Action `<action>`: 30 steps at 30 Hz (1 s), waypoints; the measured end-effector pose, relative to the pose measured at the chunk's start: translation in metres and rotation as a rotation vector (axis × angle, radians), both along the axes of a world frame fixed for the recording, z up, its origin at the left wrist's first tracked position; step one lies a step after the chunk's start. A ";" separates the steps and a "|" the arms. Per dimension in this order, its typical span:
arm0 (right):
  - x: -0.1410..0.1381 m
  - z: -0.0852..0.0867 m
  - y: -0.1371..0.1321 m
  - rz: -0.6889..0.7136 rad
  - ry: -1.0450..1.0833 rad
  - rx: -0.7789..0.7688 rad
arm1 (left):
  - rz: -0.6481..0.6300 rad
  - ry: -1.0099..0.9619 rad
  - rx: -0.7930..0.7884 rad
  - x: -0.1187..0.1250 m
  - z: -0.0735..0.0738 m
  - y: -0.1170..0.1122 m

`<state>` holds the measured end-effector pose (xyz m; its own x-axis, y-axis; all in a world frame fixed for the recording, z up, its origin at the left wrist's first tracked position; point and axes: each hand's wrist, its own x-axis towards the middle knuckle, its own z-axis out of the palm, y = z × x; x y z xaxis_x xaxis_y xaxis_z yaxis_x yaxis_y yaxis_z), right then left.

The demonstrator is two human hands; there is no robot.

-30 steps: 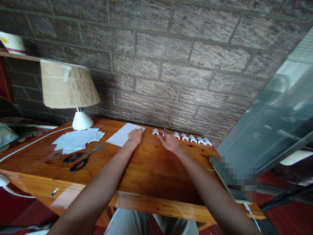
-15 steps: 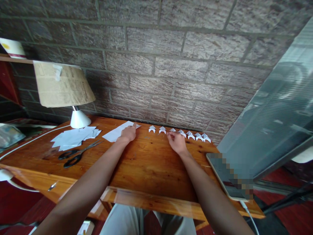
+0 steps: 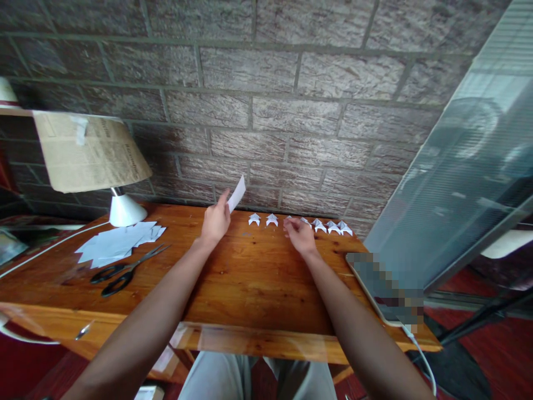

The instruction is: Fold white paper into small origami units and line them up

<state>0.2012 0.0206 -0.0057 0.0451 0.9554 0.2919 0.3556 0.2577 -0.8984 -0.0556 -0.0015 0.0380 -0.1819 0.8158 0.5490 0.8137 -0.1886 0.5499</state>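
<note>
My left hand (image 3: 215, 221) is raised over the back of the desk, closed on a piece of white paper (image 3: 237, 194). The paper stands tilted up and is seen nearly edge-on; part of it is behind my fingers. My right hand (image 3: 300, 236) hovers at a row of small folded white paper figures, its fingers curled together. Whether anything is between those fingertips is hidden. Two folded paper figures (image 3: 272, 220) stand left of it, several more (image 3: 333, 227) to its right, and some are partly covered by the hand.
On the left lie a pile of white paper sheets (image 3: 112, 244) and black-handled scissors (image 3: 125, 272), near a lamp (image 3: 127, 211) with a paper shade. A tablet (image 3: 370, 283) with a white cable lies at the right edge of the wooden desk (image 3: 254, 294). A brick wall (image 3: 266, 128) rises behind.
My left hand has lifted the piece of paper off the desk and tilted it upright. My right hand stays by the folded figures. The view has shifted slightly.
</note>
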 end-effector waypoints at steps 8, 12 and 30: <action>-0.002 0.015 -0.005 0.023 0.364 -0.040 | -0.480 -1.060 0.158 0.024 0.000 0.003; 0.001 0.024 -0.012 0.232 0.407 -0.120 | -0.504 -1.213 -0.045 0.021 -0.012 0.009; -0.002 0.013 -0.010 0.295 0.403 -0.089 | -0.668 -1.026 -0.405 0.019 -0.035 0.016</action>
